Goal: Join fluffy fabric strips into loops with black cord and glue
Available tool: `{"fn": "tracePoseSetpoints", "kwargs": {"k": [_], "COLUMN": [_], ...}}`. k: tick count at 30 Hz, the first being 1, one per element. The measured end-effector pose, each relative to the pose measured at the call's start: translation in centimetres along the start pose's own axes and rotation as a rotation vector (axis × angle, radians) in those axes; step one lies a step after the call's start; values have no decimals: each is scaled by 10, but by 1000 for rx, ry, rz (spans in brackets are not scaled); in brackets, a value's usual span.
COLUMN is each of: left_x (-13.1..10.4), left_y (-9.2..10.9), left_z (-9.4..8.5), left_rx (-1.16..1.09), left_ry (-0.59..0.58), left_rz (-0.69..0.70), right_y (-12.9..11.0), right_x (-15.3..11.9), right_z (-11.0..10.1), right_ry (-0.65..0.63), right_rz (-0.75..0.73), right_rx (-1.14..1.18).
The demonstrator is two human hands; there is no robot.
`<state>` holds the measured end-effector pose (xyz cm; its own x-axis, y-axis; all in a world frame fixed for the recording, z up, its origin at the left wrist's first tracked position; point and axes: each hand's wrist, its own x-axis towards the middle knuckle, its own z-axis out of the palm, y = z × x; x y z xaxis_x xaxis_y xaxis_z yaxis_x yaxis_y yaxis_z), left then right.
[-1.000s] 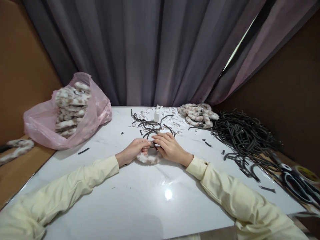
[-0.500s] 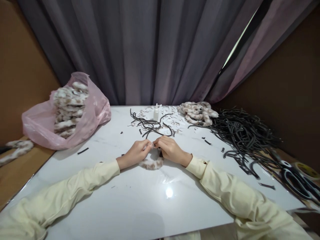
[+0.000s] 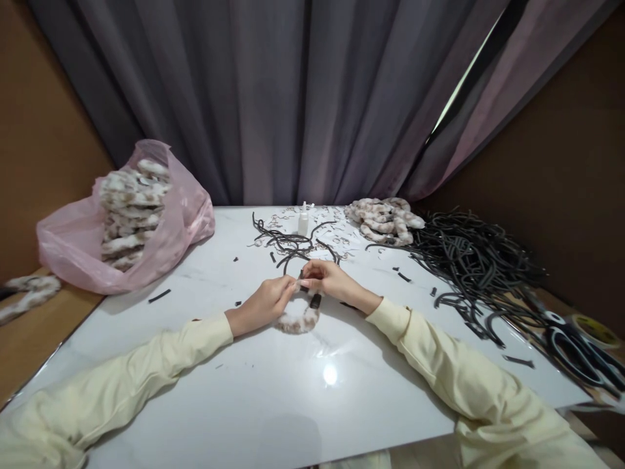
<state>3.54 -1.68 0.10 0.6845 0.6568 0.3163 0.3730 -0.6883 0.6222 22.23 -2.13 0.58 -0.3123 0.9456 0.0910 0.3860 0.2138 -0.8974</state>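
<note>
A curved furry white-and-brown strip (image 3: pixel 299 324) lies on the table below my hands, with a black end (image 3: pixel 316 301) showing at its right. My left hand (image 3: pixel 261 303) is closed, pinching the strip's other end between thumb and fingers. Just right of it, my right hand (image 3: pixel 334 281) is also closed, its thumb and fingertips around a small black piece (image 3: pixel 302 276) that touches the pinched end. The fingers partly hide where the two meet.
A pink plastic bag (image 3: pixel 193 218) of furry strips stands left. Loose black cords (image 3: pixel 293 242) and a small white bottle (image 3: pixel 303 223) are ahead. Back right are more furry strips (image 3: pixel 383 219) and a heap of black cords (image 3: pixel 481 257). Scissors (image 3: pixel 571 355) lie at the right edge.
My right hand has turned and its fingers have opened out slightly, showing the small black piece. The strip's black end is now uncovered. My left hand keeps its pinch.
</note>
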Motion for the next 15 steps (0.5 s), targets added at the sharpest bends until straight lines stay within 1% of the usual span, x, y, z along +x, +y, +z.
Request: {"fn": "tracePoseSetpoints", "kwargs": {"k": [4,6,8,12,14,15], "left_x": [-3,-4,-5,-5,-4,-3], "left_y": [0,0,-2,-5,-1,4], "left_z": [1,3,4,4,-1,-4], "left_rx": [81,132,201,358,378,355], "left_ry": [-5,-10,-11,11,33,45], "left_rz": [67,105,145,267,296,281], "right_y": [-13,-21,-28,-39,-44,-45], "right_x": [-2,-4,-6,-8,-10,-12], "right_z": [-11,-14,-16,-14,-11,-9], "right_ry": [-129,-161,-171,-185,-158,-127], "right_rz": [117,159,201,284,304,295], "right_rx": [24,18,19,53,127,165]}}
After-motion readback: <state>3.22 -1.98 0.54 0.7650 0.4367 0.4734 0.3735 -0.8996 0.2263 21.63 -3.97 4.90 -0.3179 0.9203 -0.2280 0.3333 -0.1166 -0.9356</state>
